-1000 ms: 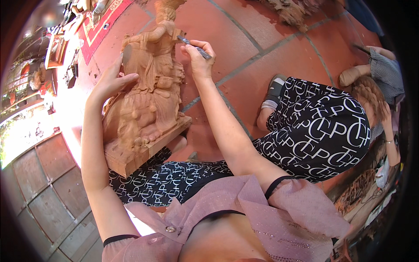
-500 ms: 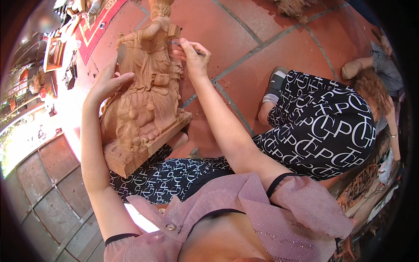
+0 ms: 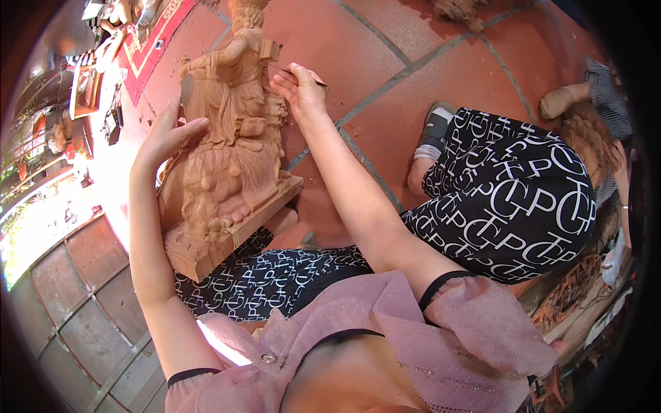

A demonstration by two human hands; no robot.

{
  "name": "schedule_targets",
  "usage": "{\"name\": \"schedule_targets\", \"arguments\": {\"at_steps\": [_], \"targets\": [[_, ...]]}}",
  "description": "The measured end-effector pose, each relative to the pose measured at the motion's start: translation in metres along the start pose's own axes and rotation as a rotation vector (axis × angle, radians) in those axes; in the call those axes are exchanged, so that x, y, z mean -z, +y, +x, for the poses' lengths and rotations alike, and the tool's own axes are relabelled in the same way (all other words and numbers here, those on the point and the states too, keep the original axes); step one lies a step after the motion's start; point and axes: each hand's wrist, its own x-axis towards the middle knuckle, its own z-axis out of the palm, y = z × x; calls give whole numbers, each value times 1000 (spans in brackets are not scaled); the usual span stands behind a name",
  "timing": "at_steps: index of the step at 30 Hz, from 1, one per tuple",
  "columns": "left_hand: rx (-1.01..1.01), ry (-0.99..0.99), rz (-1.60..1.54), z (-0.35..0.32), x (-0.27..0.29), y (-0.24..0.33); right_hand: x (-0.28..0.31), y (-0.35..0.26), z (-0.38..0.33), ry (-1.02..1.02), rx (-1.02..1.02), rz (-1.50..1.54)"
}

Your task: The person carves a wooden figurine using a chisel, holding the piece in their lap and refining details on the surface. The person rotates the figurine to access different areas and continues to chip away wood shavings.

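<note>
A carved wooden statue (image 3: 234, 155) with a figure in draped folds stands tilted on a thick block base before me, its upper end pointing away. My left hand (image 3: 165, 135) grips its left side, the thumb laid across the front and the fingers partly hidden behind the edge. To the right of the statue's upper part, my right hand (image 3: 301, 91) pinches a thin dark tool (image 3: 321, 84). Its slim front end reaches toward the carving near a squared wooden piece. Whether the tip touches the wood I cannot tell.
Red floor tiles (image 3: 372, 89) with grey joints surround the statue. At right, another person's arm (image 3: 566, 103) is beside a second wooden carving (image 3: 585, 148). A red mat (image 3: 148, 55) lies at far left, and a wood piece (image 3: 458, 10) sits at the top.
My right hand has shifted slightly, its fingers a little more spread around the tool. My left hand keeps its hold, and the statue has barely moved.
</note>
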Motion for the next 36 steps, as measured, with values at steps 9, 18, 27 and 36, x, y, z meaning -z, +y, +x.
{"name": "schedule_targets", "arguments": {"at_steps": [9, 18, 27, 36], "targets": [[2, 16, -22, 0, -1, -2, 14, -2, 1, -74, -122, 38], [39, -4, -38, -2, -1, 8, 9, 6, 13, -23, -64, 39], [-71, 59, -92, 1, -5, -3, 12, 8, 14, -38, -44, 54], [-97, 77, -103, 0, -6, -4, 25, 6, 7, 0, -72, -28]]}}
